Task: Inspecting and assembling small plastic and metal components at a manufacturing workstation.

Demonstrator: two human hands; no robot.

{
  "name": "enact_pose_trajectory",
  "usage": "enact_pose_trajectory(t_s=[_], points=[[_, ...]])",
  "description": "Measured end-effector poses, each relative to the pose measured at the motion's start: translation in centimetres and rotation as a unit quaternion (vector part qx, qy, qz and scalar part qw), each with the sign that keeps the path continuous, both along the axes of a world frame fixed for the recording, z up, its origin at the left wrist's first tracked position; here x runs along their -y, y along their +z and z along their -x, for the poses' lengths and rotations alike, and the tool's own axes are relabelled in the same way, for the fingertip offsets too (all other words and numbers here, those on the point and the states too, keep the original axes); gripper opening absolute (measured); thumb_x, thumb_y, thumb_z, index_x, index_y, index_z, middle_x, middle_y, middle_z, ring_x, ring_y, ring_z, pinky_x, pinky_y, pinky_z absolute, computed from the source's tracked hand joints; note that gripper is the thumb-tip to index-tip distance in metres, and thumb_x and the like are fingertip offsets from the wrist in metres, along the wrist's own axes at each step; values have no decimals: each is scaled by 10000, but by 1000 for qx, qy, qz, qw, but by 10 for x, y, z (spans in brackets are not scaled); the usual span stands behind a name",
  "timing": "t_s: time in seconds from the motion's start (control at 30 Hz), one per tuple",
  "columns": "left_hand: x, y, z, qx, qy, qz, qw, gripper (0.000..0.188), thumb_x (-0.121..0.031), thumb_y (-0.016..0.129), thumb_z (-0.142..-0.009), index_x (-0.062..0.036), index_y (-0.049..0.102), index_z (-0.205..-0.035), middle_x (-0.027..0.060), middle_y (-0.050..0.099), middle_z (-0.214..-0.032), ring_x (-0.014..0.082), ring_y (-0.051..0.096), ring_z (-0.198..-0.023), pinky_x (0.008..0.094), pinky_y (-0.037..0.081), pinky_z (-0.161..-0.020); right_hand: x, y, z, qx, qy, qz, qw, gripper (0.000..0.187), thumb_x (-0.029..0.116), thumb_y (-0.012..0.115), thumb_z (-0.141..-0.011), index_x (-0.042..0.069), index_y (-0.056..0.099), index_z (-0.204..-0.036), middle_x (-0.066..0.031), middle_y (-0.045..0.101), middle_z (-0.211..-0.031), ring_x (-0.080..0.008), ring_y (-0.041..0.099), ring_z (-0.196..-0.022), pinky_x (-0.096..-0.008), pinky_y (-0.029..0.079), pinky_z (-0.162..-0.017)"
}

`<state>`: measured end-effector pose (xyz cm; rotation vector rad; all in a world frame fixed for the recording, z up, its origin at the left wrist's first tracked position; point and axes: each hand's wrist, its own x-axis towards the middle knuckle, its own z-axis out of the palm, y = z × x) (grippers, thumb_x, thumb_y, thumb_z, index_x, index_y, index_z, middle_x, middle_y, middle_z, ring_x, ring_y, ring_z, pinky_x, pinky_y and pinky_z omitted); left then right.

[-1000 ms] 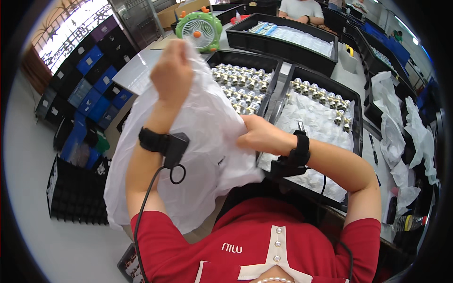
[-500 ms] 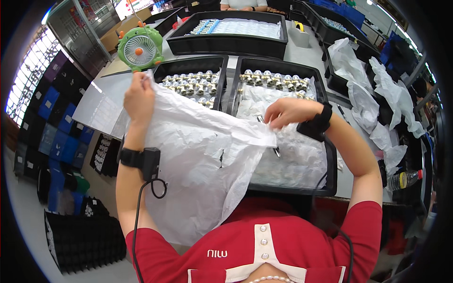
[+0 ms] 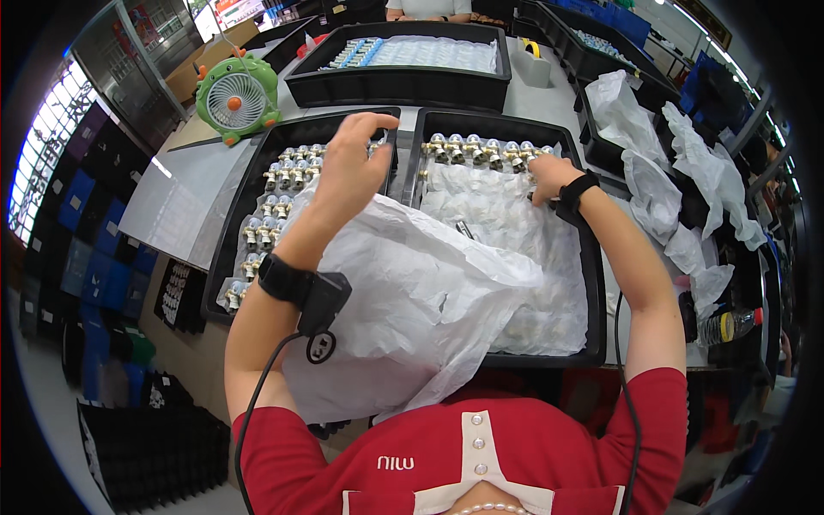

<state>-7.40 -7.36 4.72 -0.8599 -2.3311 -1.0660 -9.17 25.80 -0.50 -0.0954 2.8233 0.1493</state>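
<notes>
My left hand [image 3: 354, 163] is raised over the left black tray [image 3: 225, 257], thumb and fingers apart, holding nothing. Beneath it, rows of small brass-and-silver metal fittings [image 3: 283, 172] stand in that tray. My right hand [image 3: 554, 178] reaches into the right black tray [image 3: 594, 296], its fingers spread beside the end of a row of similar fittings [image 3: 476, 148]; its fingertips are partly hidden. A crumpled white sheet [image 3: 412, 292] lies loose across both trays and hangs over the near edge. A small silver cylindrical piece [image 3: 464, 229] rests on white wrapping in the right tray.
A green animal-shaped fan [image 3: 237, 99] stands beyond the left tray. Another black tray [image 3: 395, 86] sits farther back, before another person. White sheets [image 3: 652, 189] drape the bins at right, near a plastic bottle [image 3: 730, 327]. A grey tape dispenser [image 3: 533, 64] stands behind.
Both hands have let go of the white sheet, which has dropped over the trays. My left hand moved right; my right hand moved away from me toward the fittings.
</notes>
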Motion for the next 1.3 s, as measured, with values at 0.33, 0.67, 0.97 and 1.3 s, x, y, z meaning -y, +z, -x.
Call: enact_pose_trajectory(t_s=[0.33,0.67,0.97,1.3], points=[[-44,-29,-48,421,-190,-323,826,497,-181,566,-894,-54,337,-1316,86,438,-1216,172,525,-1075,296,426,-918,88,62,-53,-232,225,537,779,683,121,749,-657,28,446,-1262,-112,570,-1151,-201,525,-1105,-312,382,-967],[-46,-38,-46,443,-267,-409,752,553,-100,544,-896,-24,259,-1364,137,457,-1221,207,582,-1023,307,479,-887,101,33,-58,-227,233,574,752,600,64,717,-690,63,460,-1232,-77,543,-1178,-196,506,-1131,-337,367,-987],[-48,-43,-47,443,-273,-396,757,648,-16,574,-851,-1,204,-1383,167,419,-1240,257,570,-1059,346,474,-926,97,20,-58,-187,202,610,743,615,96,721,-696,97,460,-1252,-64,522,-1224,-184,499,-1129,-359,378,-965],[-48,-52,-42,447,-278,-381,760,664,-43,612,-842,-46,239,-1392,139,401,-1264,273,543,-1103,352,452,-947,99,20,-57,-297,267,511,761,641,20,716,-638,87,463,-1224,-92,528,-1174,-260,515,-1086,-357,412,-931]])
